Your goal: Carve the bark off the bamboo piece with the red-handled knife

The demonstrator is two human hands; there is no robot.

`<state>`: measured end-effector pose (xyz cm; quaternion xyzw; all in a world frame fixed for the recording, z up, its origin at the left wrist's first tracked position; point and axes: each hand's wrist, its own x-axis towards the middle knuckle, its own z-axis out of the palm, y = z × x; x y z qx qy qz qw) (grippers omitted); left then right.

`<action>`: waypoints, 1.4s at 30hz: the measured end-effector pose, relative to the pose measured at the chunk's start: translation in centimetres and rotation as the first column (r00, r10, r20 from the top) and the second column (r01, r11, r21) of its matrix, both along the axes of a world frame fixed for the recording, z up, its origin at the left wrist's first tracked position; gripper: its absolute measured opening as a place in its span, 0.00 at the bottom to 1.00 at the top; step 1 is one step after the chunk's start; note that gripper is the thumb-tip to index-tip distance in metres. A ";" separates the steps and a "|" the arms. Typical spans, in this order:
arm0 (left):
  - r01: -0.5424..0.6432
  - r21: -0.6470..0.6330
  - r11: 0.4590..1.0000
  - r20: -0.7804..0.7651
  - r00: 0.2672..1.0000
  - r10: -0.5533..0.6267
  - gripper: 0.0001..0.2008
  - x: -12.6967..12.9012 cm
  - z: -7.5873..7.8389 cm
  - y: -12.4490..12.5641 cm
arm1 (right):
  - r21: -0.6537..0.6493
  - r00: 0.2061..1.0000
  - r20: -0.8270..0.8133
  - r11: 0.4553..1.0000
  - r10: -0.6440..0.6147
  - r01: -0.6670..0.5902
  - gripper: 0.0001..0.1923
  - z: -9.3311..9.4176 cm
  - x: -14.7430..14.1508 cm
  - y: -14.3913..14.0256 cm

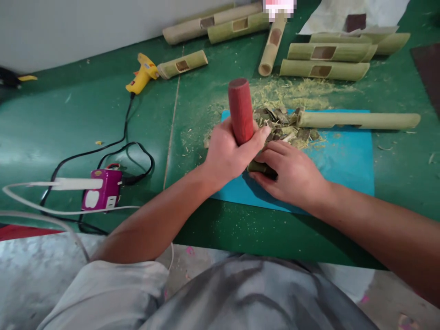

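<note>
My left hand [228, 153] is closed around a red wooden handle [240, 110] that stands upright over the blue mat [347, 158]. Its lower end is hidden between my hands. My right hand [290, 172] presses down on a short dark green bamboo piece [263, 168] on the mat, fingers wrapped over it. Just beyond my hands lies a heap of bamboo chips [283, 123]. A long pale bamboo tube [357, 120] rests across the mat's far edge.
The green table [68, 119] holds a yellow glue gun [142, 73] with a black cord to a purple power strip [101, 195]. Several cut bamboo tubes [325, 62] with rectangular windows lie at the back, amid sawdust [292, 89]. White sheets [343, 16] lie far right.
</note>
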<state>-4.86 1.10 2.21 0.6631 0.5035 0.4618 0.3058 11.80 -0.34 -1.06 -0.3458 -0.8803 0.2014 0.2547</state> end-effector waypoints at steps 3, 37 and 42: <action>0.002 0.142 0.990 -0.062 0.998 0.007 0.19 -0.1 -0.3 -0.7 | -0.019 1.000 -0.007 1.000 -0.010 0.009 0.11 0.0 0.1 0.1; -0.017 0.018 1.000 0.132 0.991 0.015 0.27 -0.2 -1.6 -0.1 | 0.001 0.997 0.056 0.999 -0.050 0.050 0.11 0.4 -0.3 0.4; 0.016 0.068 0.998 0.232 0.972 -0.031 0.28 -0.9 -1.3 0.5 | -0.009 0.995 0.077 0.997 -0.070 0.071 0.12 0.6 -0.3 0.2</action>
